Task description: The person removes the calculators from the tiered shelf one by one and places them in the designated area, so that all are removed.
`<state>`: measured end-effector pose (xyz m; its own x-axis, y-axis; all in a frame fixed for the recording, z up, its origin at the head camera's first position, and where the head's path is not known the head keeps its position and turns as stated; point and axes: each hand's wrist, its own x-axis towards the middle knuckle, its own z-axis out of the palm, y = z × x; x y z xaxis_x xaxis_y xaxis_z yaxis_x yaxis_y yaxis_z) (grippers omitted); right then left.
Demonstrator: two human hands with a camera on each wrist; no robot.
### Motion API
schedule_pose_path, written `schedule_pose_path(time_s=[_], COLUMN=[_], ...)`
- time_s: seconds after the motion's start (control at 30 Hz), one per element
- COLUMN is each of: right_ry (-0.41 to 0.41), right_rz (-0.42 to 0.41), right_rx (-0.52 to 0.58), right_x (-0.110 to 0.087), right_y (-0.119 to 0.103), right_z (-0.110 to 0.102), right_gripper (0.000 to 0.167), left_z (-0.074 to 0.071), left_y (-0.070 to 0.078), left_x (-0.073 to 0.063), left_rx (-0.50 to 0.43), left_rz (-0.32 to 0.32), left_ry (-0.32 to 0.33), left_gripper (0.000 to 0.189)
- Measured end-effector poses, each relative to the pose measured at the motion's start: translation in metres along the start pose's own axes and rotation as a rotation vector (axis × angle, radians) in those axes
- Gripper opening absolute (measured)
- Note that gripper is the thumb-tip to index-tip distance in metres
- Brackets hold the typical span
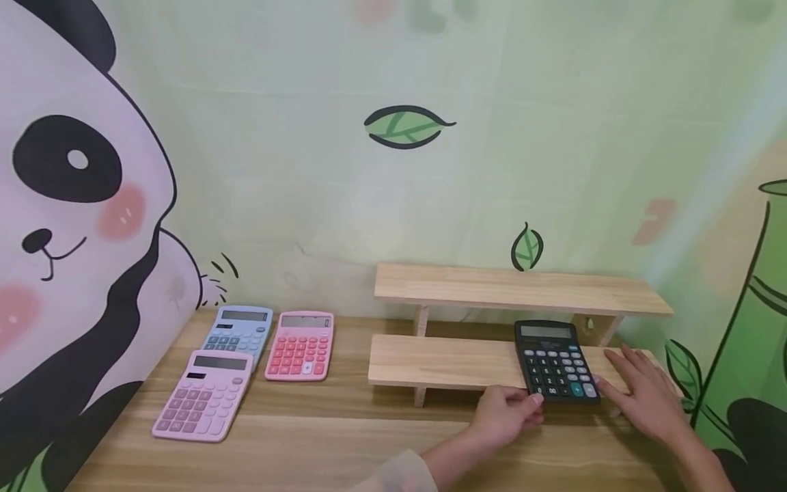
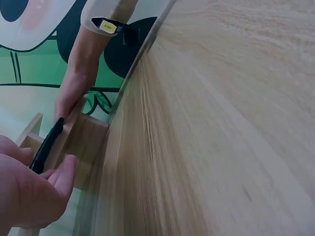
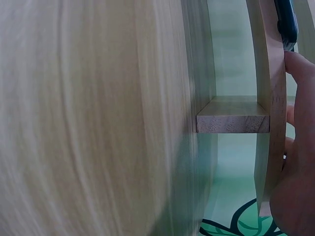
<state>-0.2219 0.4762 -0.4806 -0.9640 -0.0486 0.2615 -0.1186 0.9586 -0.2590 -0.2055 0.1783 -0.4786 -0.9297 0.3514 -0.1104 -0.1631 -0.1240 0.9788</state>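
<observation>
A black calculator (image 1: pixel 556 362) leans, screen end up, on the lower tier (image 1: pixel 439 361) of a wooden two-tier shelf, overhanging its front edge. My left hand (image 1: pixel 505 415) pinches the calculator's lower left corner, thumb on top and fingers beneath; the left wrist view shows this grip on the dark calculator (image 2: pixel 47 145) edge-on. To its right, my right hand (image 1: pixel 644 393) rests on the tier with fingers spread. Its thumb (image 3: pixel 297 63) is at the calculator's lower right side, seeming to touch it in the right wrist view.
The upper tier (image 1: pixel 510 287) rises behind. On the left of the wooden table (image 1: pixel 307 444) lie a pink calculator (image 1: pixel 300 346), a blue calculator (image 1: pixel 242 328) and a lilac calculator (image 1: pixel 203 396), which overlaps the blue one. A panda-printed cloth (image 1: pixel 277 171) hangs behind.
</observation>
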Motion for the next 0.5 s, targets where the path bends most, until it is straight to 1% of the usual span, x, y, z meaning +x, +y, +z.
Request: schedule_pose_path(time_s=[0.1, 0.2, 0.3, 0.4, 0.5], right_ry=[-0.003, 0.007, 0.02, 0.016, 0.013], right_rz=[0.004, 0.001, -0.004, 0.001, 0.009], right_rx=[-0.004, -0.009, -0.014, -0.009, -0.002], right_x=[-0.0006, -0.0002, -0.0002, 0.0001, 0.0004], right_y=[0.0011, 0.0007, 0.0004, -0.0005, -0.0019], right_z=[-0.0008, 0.0002, 0.0002, -0.0003, -0.0006], right_gripper=[0.076, 0.076, 0.075, 0.076, 0.079], left_z=[0.0032, 0.0041, 0.0046, 0.0027, -0.0026], left_y=[-0.0015, -0.0036, -0.0048, -0.0067, -0.0093], left_x=[0.0028, 0.005, 0.0058, 0.0051, 0.0019], left_rx=[-0.04, -0.052, -0.071, -0.087, -0.111], left_rz=[-0.002, -0.01, -0.007, 0.002, 0.011], left_ry=[0.017, 0.043, 0.054, 0.051, 0.045], left_gripper=[0.015, 0.014, 0.012, 0.012, 0.011])
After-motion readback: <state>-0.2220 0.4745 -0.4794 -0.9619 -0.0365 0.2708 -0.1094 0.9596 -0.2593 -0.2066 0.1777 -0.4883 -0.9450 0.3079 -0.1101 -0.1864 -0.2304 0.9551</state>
